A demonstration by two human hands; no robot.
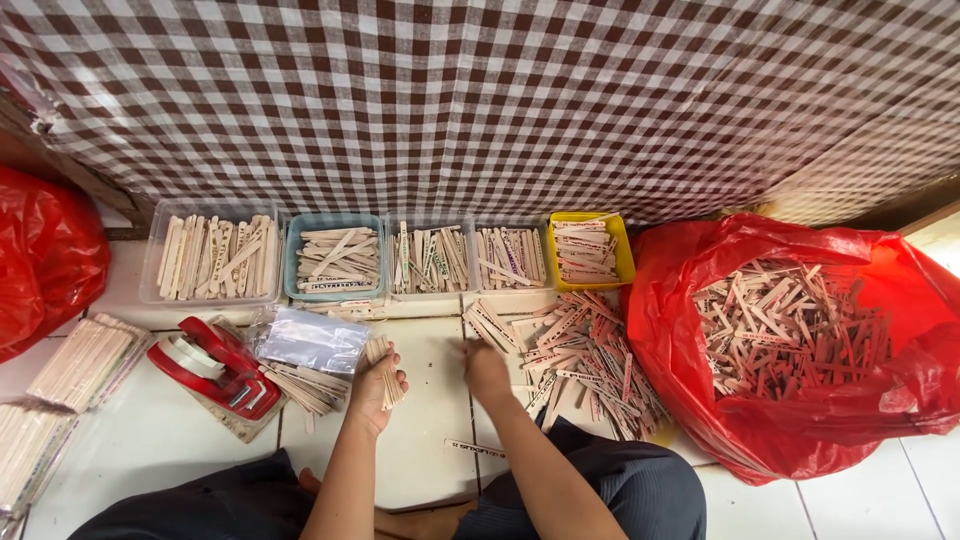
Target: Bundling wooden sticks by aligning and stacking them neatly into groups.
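A: Hands status?

B: Left hand (375,385) curled shut around a bundle (386,368) of flat wooden sticks, held upright, thumb across the front. Sticks poke out above and below the fist.

A: Right?

B: Right hand (486,368) is down on the tiled floor (430,440), at the left edge of the loose stick pile (580,360). Blurred. Fingers look bunched, pointing at the pile. Cannot tell if they pinch a stick.

A: Layout?

B: Row of trays in front of the hands, all with sticks: clear tray (212,255) far left, blue tray (335,257), two more clear trays (468,258), yellow tray (590,248) at the right end. Pile sits just below the yellow tray, spreading right to a red bag (800,320) that lies open, full of more sticks.

A: Left side?

B: Red tape dispenser (212,368) left of the left hand, on a board. Clear plastic bag (312,340) between dispenser and bundle, touching neither hand. More stick stacks (85,362) at far left. Another red bag (40,260) at the frame edge.

A: Behind?

B: Checked cloth (480,100), brown and white, hanging behind the trays.
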